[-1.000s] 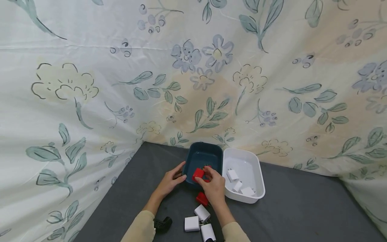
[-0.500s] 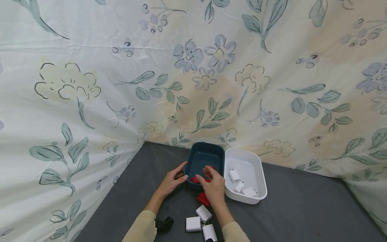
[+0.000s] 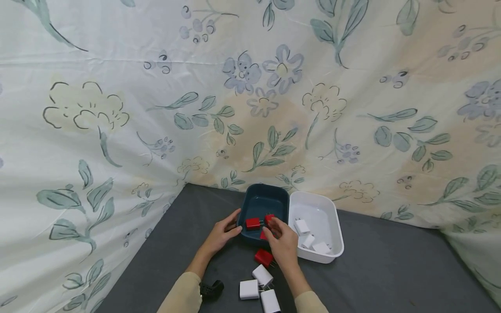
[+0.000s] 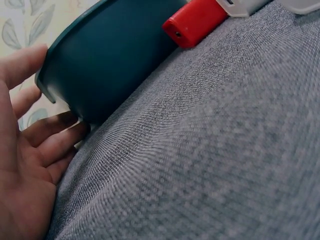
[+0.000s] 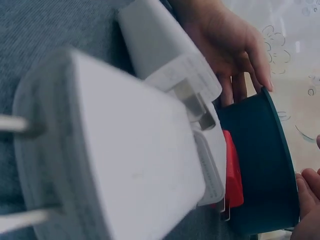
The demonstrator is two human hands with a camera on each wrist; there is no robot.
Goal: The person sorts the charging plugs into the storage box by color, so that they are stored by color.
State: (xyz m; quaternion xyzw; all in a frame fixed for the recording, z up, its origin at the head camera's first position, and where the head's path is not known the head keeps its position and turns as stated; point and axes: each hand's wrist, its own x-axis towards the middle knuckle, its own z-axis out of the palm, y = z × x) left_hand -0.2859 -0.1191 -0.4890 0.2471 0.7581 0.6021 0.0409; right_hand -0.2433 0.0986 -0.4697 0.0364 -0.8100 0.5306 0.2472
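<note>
My left hand [image 3: 221, 234] rests its fingers against the left wall of the dark teal bin [image 3: 261, 191]; in the left wrist view the thumb reaches the rim. Over the bin's near right part, my right hand [image 3: 284, 243] has its fingers loosely bent and holds nothing I can see. Inside the bin lie a red plug charger [image 3: 253, 223] at the left, another by the right fingertips, and a third partly hidden by that hand. A further red charger [image 4: 195, 22] lies on the cloth before the bin, beside white chargers [image 5: 135, 150].
A white bin [image 3: 339, 234] with several white chargers [image 3: 301, 227] stands against the teal bin's right side. Near the front lie a white charger [image 3: 249, 289] and others. A black curved object [image 3: 212, 290] is by the left wrist. Patterned fabric [image 3: 274, 143] hangs behind.
My right hand has let go of a red charger, which now lies at the left inside the teal bin, and has moved slightly right. The left hand has stayed at the bin's wall.
</note>
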